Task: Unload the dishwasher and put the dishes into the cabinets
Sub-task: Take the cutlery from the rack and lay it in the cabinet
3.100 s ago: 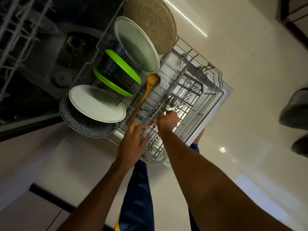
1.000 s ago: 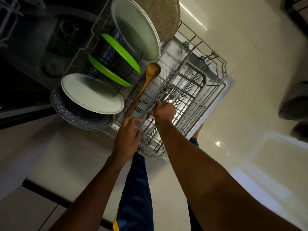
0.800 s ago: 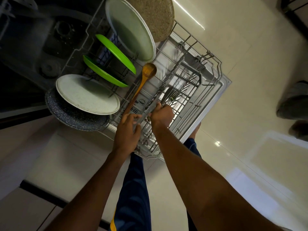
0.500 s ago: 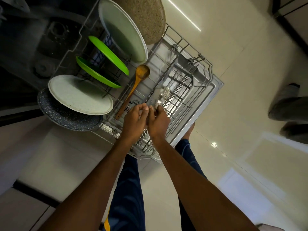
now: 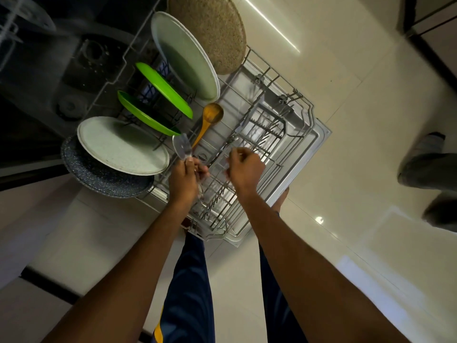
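The lower dishwasher rack is pulled out over the open door. My left hand grips a bunch of metal cutlery, its blurred heads sticking up above my fingers. My right hand is curled over the cutlery basket; motion blur hides whether it holds anything. A wooden spoon lies in the rack beside my left hand. Two green plates, pale plates, a speckled dark pan and a brown speckled plate stand in the rack.
The dark dishwasher tub lies to the left. Glossy cream floor tiles surround the door. Another person's feet are at the right edge. My own legs in blue trousers stand right below the rack.
My hands met over the basket, then parted. My left hand has come away to the left with cutlery lifted out of the basket; my right hand stays over the basket.
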`<act>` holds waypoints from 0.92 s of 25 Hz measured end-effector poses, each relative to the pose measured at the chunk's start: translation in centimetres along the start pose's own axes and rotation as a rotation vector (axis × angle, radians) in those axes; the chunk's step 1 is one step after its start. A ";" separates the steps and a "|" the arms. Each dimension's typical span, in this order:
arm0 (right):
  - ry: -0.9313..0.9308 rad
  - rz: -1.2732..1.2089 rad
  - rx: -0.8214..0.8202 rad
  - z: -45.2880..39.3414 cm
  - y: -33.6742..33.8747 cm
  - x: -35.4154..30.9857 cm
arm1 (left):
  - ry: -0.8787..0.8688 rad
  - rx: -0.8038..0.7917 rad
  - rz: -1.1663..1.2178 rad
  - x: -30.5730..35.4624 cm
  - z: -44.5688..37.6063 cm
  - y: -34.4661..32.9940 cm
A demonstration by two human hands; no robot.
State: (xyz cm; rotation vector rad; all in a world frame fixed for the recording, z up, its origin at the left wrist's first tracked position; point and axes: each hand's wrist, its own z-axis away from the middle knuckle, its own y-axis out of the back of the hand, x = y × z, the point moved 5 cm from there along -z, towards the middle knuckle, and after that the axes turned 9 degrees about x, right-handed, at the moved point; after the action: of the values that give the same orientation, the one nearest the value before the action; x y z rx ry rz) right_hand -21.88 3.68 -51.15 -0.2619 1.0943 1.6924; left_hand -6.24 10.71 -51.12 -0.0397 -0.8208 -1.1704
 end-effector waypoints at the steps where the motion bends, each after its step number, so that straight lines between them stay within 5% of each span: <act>1: -0.149 -0.081 0.049 -1.4 -1.1 0.4 | 0.038 0.017 0.056 -0.5 0.0 0.5; 5: -0.501 -0.153 0.032 -6.3 -4.6 2.0 | -0.026 0.001 -0.026 -2.2 0.5 1.3; 7: -0.457 -0.061 -0.009 -6.8 -5.6 2.8 | -0.051 -0.020 -0.067 -2.9 0.7 1.4; 12: -0.417 -0.259 0.188 -4.7 -4.5 1.8 | -0.080 0.012 -0.110 -3.7 1.2 1.7; 15: -0.273 -0.143 0.302 -2.9 -1.4 1.8 | -0.102 0.043 -0.108 -2.9 1.2 1.6; 18: -0.086 -0.018 0.163 0.0 0.7 0.0 | -0.171 0.019 -0.147 -0.5 1.5 1.1; 23: -0.035 -0.054 -0.132 4.3 -0.4 -2.6 | -0.218 -0.028 -0.273 1.4 2.3 0.7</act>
State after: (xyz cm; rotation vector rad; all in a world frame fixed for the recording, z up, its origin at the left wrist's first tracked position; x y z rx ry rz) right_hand -19.06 5.23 -47.30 -0.3409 0.9431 1.7174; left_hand -6.73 10.88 -48.35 -0.0816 -1.0246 -1.4524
